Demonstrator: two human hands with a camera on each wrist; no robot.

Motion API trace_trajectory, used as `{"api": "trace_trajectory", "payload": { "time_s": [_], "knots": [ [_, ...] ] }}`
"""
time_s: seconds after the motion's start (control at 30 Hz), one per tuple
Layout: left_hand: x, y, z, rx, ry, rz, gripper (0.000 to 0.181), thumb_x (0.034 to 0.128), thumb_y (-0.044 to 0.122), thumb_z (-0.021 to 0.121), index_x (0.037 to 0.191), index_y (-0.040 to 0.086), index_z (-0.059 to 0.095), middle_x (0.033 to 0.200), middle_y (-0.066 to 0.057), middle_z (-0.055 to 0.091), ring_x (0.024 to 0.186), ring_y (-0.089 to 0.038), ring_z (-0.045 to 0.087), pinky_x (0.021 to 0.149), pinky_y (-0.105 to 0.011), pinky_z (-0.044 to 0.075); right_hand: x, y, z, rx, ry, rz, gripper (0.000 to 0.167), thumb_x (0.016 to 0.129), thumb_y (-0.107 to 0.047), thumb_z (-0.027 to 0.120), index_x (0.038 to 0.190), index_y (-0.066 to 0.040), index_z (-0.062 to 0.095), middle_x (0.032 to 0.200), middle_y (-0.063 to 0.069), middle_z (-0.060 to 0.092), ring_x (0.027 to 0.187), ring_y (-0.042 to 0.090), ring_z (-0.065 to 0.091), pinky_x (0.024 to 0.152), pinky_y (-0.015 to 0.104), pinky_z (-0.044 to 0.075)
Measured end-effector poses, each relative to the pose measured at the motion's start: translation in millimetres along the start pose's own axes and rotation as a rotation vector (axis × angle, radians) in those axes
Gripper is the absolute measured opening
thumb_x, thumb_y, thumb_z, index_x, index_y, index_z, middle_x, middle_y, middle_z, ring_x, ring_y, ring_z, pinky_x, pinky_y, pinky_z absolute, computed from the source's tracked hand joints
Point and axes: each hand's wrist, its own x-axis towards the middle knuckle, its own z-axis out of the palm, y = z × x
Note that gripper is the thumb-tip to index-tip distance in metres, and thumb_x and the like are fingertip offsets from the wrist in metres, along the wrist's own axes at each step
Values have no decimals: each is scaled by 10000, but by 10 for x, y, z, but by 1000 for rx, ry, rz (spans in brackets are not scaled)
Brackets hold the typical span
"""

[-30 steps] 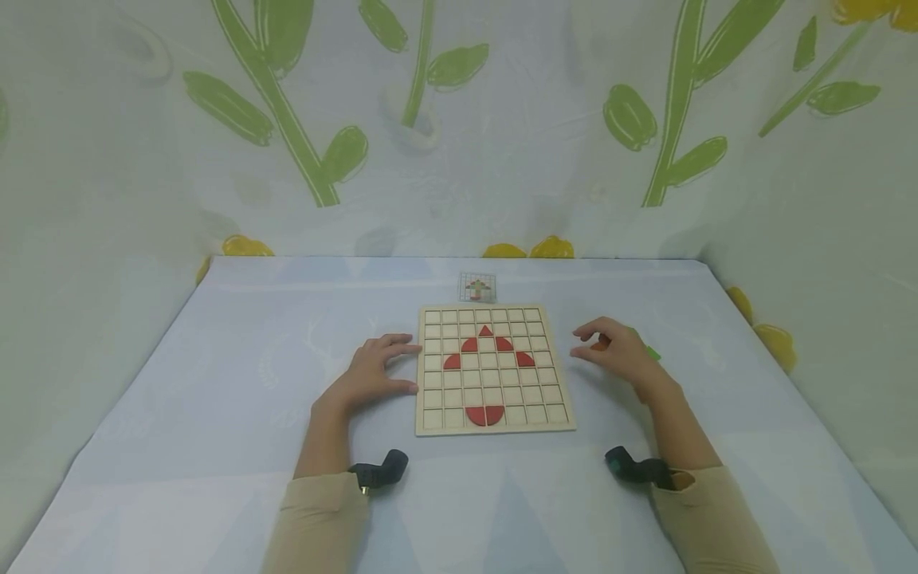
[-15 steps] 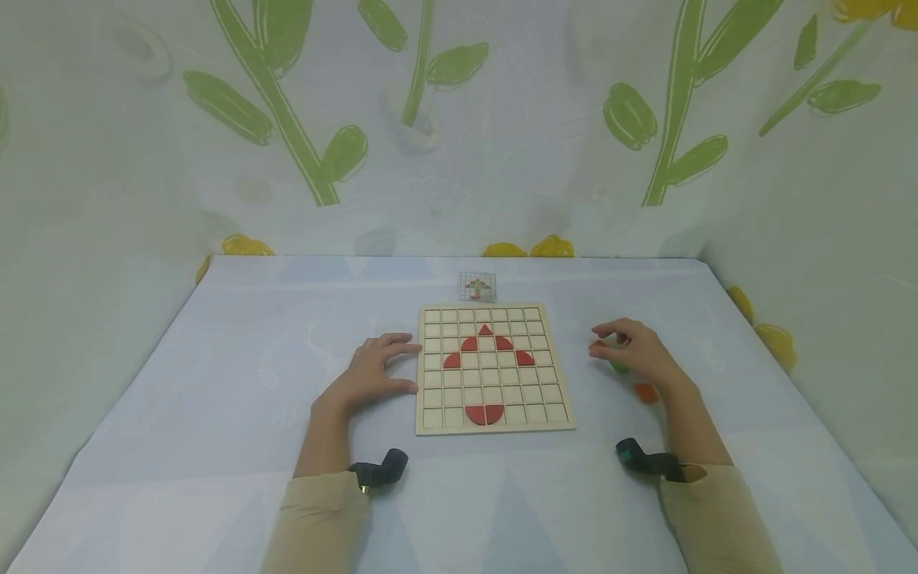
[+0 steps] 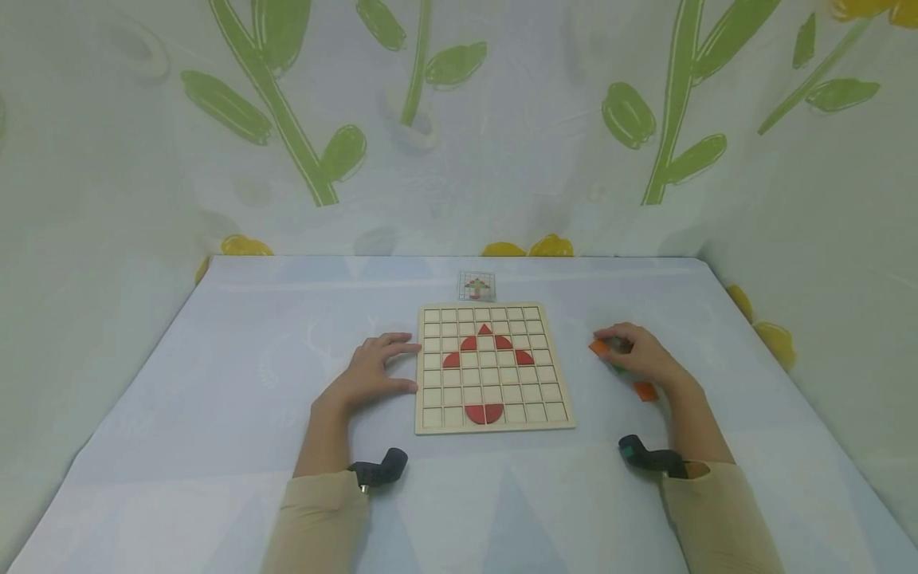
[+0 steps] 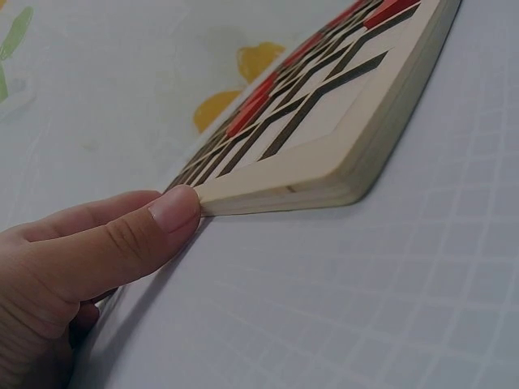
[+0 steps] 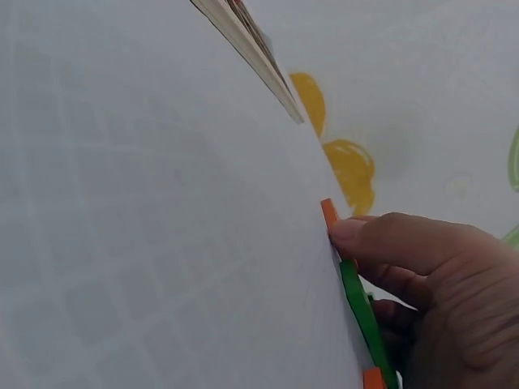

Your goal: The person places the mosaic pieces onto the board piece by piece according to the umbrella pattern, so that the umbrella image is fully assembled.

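A square wooden grid board (image 3: 531, 393) lies mid-table, with several red tiles (image 3: 476, 414) set in its cells, some rounded and one triangular. My left hand (image 3: 373, 371) rests against its left edge, thumb and fingers spread; the left wrist view shows the thumb (image 4: 174, 209) touching the board's side. Right of the board, my right hand (image 3: 641, 351) pinches an orange tile (image 3: 599, 347) at table level. Its thumb lies on that tile in the right wrist view. Just under this hand is a green piece (image 5: 362, 312), partly hidden by the fingers.
A second orange tile (image 3: 645, 391) lies on the table near my right wrist. Behind the board stands a small card (image 3: 476, 285) with a printed grid pattern. Wrist cameras (image 3: 383, 468) are strapped to both forearms. A patterned cloth wall (image 3: 531, 159) rises behind the table.
My right hand has moved right, away from the board, and lowered onto the orange tile. The second orange tile has come into sight. My left hand has stayed put.
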Motion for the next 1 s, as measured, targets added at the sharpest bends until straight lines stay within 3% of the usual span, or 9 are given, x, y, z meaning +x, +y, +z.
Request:
{"api": "trace_trajectory", "payload": {
  "time_s": [0.17,0.4,0.77,1.0],
  "knots": [
    [-1,-1,-1,-5,3,-5,658,725,422,776,1305,180,579,1444,-79,430,1306,-314,352,1050,-536,283,6,-9,4,0,-1,50,418,860,-209,686,1212,1,604,1249,210,536,1065,336,482,912,480,398],
    [0,0,3,-10,-4,-8,662,724,424,777,1308,187,576,1448,-69,423,1311,-305,347,1058,-528,277,10,-24,-4,-15,35,100,417,839,-262,713,1152,2,633,1192,211,566,999,320,493,842,436,407],
    [4,-17,5,-12,-5,-3,656,728,428,772,1306,190,575,1451,-58,419,1311,-301,343,1053,-533,280,26,-55,77,-33,70,51,342,828,-241,727,1063,2,678,1050,150,618,929,269,503,764,352,410],
    [10,-24,9,-14,0,-4,660,721,429,778,1304,191,579,1449,-60,423,1313,-302,344,1053,-532,283,36,-72,105,-66,64,31,335,828,-234,727,1073,-9,682,1091,155,624,967,287,511,800,397,411]
  ]
}}
